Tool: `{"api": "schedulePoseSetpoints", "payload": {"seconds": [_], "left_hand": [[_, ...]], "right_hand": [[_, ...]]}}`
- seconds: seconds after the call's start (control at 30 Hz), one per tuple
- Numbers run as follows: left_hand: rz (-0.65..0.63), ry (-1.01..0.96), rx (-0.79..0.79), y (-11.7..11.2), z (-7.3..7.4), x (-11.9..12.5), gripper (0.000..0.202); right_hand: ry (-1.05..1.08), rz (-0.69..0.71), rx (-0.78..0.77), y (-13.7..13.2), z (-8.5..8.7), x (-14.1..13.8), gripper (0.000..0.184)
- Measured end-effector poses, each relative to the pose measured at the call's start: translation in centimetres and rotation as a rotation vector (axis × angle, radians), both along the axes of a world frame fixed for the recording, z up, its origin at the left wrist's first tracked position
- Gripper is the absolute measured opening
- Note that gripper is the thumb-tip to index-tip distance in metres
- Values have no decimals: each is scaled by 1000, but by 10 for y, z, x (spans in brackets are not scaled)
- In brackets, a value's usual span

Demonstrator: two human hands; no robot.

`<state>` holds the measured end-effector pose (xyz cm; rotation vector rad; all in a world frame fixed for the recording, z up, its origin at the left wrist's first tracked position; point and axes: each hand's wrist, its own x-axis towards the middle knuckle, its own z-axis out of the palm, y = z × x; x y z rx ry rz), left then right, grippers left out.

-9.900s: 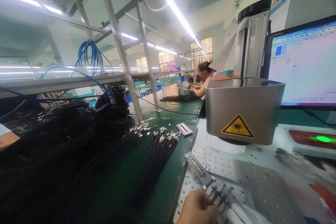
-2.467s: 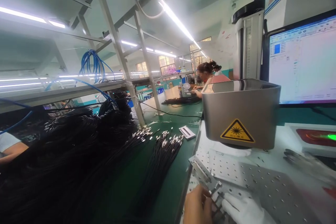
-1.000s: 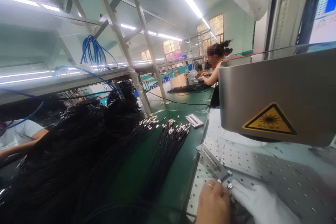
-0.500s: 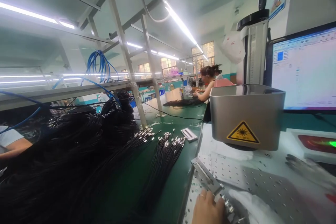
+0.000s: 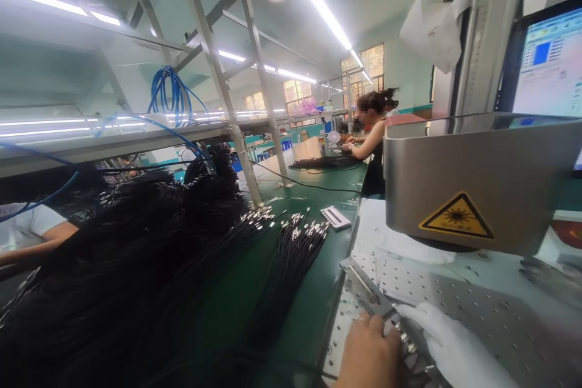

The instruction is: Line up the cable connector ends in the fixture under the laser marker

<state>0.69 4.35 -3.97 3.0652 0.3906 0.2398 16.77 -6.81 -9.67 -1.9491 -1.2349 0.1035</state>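
Observation:
My left hand (image 5: 371, 345) is bare, its fingers curled at the near end of a slotted metal jig (image 5: 361, 282); what lies under them is hidden. Small shiny metal pieces (image 5: 406, 337) show between my two hands, too blurred to name. My right hand (image 5: 457, 339) wears a white glove. It comes in from the right with its fingers pressed together, and their tips reach the jig's near end beside my left hand. The jig lies on a perforated metal plate (image 5: 477, 309).
A laser machine head (image 5: 482, 176) with a warning triangle overhangs the plate. Left, black cables (image 5: 282, 285) with shiny ends lie on the green table (image 5: 227, 327), near a second slotted jig (image 5: 335, 217) and a big cable heap (image 5: 113, 267). Co-workers (image 5: 375, 127) sit beyond and at left.
The view has swung left and slightly down, so the machine head and monitor sit further right. The gloved hand shows more clearly, with its fingers at the jig. My left hand keeps its place there.

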Motion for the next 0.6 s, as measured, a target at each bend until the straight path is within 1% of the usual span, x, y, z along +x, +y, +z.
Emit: {"api": "schedulePoseSetpoints", "payload": {"seconds": [0.07,0.13,0.2,0.23,0.3,0.37,0.4,0.47,0.5,0.53,0.6], "left_hand": [[20,48,6,0,13,-2,30],[52,114,-34,-2,24,-3,28],[87,142,-58,-4,28,-3,28],[114,134,-49,-5,26,-2,25],[174,80,2,-5,14,3,20],[227,9,63,-3,-8,9,19],[237,-17,84,-1,-20,13,18],[207,-48,99,3,-41,20,16],[191,-40,95,5,-48,23,16],[183,-21,87,6,-53,25,17],[211,30,57,7,-56,26,16]], "right_hand": [[30,18,-19,0,7,6,50],[46,24,-28,0,17,9,49],[93,16,-50,0,29,6,50],[118,7,-66,0,35,3,53],[156,-18,-91,0,48,-4,61],[161,-31,-84,1,57,-11,65],[154,-31,-67,1,59,-13,64],[141,-17,-35,0,58,-12,57],[127,-9,-19,0,54,-10,52],[110,-4,0,-1,50,-8,48],[80,0,38,-1,42,-4,43]]}}
